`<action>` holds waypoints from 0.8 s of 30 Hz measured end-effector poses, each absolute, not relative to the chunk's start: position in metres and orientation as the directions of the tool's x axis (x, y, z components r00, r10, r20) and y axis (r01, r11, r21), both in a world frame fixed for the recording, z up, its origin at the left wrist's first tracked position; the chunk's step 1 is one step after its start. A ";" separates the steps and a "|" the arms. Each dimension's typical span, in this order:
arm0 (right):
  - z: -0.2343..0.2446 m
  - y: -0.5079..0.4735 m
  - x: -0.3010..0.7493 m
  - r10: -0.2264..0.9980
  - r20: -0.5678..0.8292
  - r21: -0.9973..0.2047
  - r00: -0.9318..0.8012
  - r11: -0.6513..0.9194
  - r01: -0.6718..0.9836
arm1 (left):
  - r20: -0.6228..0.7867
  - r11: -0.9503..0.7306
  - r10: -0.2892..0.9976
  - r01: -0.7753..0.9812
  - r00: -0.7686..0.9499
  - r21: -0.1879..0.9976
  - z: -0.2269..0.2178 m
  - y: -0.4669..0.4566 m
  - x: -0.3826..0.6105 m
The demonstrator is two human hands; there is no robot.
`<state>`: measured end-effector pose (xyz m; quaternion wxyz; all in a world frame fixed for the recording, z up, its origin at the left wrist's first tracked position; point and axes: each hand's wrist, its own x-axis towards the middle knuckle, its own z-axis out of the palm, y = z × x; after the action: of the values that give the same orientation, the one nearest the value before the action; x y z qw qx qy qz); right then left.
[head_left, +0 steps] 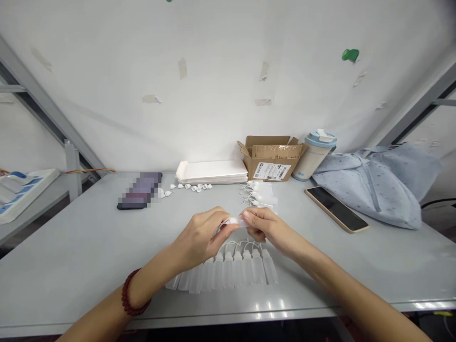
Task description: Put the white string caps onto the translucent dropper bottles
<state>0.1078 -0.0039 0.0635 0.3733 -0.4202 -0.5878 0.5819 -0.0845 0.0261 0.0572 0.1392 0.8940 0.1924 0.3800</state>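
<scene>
My left hand (204, 232) is closed at the white capped end (233, 221) of a small translucent plastic bottle (242, 221). A thin white cord loops beside that thumb. From the other side, my right hand (261, 224) pinches the bottle's body, which its fingers partly cover. Below both hands, several similar translucent bottles (238, 271) lie side by side in a row, with white cords looping from their tops. Behind my right hand lies a small pile of more such bottles (261, 194) with white caps and cords.
Loose white caps (199, 187) lie near a stack of white envelopes (217, 171). Behind are an opened cardboard box (272, 164) and a tumbler (313, 154). A phone (337, 209) and pale blue fabric bag (370, 190) lie right; a dark phone (142, 190) lies left.
</scene>
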 end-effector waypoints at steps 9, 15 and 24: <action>0.051 0.043 0.163 0.916 0.344 -0.867 0.209 0.224 0.444 | 0.410 -0.667 0.737 0.479 0.538 0.570 0.061 0.054 -0.094; 0.030 0.088 0.209 0.890 0.420 -0.743 0.179 0.224 0.631 | 0.360 -0.601 0.796 0.561 0.487 0.569 0.054 0.077 -0.100; 0.013 0.099 0.216 0.928 0.363 -0.713 0.078 0.223 0.665 | 0.391 -0.493 0.861 0.723 0.326 0.483 0.038 0.116 -0.120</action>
<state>0.2162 0.0988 0.0131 0.4187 -0.6031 -0.6605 0.1572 -0.1200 0.1159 0.0385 0.1109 0.8067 0.4909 0.3097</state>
